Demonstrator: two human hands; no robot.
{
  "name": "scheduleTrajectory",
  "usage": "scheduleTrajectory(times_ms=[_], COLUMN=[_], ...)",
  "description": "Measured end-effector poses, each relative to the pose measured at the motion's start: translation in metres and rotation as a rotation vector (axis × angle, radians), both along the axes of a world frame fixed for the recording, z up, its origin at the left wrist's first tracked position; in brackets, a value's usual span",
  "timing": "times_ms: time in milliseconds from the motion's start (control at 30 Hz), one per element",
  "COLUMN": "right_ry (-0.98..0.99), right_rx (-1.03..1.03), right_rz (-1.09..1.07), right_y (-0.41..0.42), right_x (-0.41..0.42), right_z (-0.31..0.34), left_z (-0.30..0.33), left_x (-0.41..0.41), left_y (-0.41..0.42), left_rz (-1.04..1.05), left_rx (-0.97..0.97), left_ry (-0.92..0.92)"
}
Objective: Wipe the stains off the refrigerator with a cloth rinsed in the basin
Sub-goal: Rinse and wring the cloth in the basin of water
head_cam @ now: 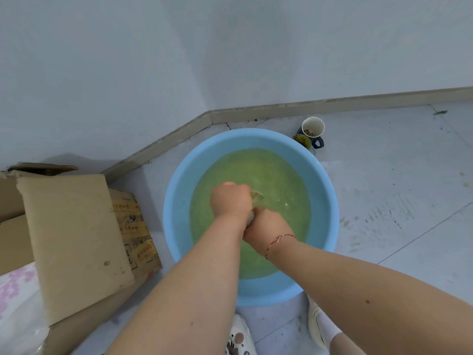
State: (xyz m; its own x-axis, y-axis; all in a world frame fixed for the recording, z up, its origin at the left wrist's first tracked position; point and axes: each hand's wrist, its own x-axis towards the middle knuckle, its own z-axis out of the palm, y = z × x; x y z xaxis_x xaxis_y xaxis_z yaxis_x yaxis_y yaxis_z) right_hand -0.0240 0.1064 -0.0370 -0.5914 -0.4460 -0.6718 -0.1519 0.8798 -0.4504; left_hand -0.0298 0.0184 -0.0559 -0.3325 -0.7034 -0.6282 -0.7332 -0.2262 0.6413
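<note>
Cloth: small, brownish, bunched, at the water surface near the centre of the basin, only partly visible. Left hand: over the basin centre, fingers curled into a fist round the cloth. Right hand: just nearer than the left, touching it, fingers curled under and mostly hidden; appears to grip the same cloth, a grey edge showing between the two hands. Red string bracelet on the right wrist.

Basin: round, light blue, standing on the floor, filled about halfway with cloudy green water.

Beyond the basin's far right rim: white cup holding small brown pieces, with a dark green container just beside it, both touching or nearly touching the rim. Left of the basin: open cardboard box, taped, flap raised, with white pink-patterned material at its near side.

Floor: pale grey tiles, scuffed right of the basin. Walls: plain pale, meeting in a corner behind the basin, beige skirting along the base. Nearer than the basin: two feet in light shoes.
</note>
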Motion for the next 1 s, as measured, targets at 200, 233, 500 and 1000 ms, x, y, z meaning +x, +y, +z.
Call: scheduleTrajectory(times_ms=[200,233,500,1000], right_ry=[0.151,0.185,0.442,0.218], right_rx=[0.013,0.016,-0.025,-0.263], right_rz=[0.061,0.089,0.329,-0.047], right_y=[0.016,0.017,0.027,0.02], right_x=[0.004,0.004,-0.003,-0.013], right_z=[-0.016,-0.018,0.004,0.132], left_z=[-0.004,-0.002,0.031,0.149], left_x=[0.004,0.005,0.005,0.013], left_y=[0.011,0.012,0.009,-0.019], left_rz=[0.345,0.385,0.529,0.314], left_rx=[0.187,0.204,0.318,0.7], left_ry=[-0.071,-0.079,-0.17,0.096])
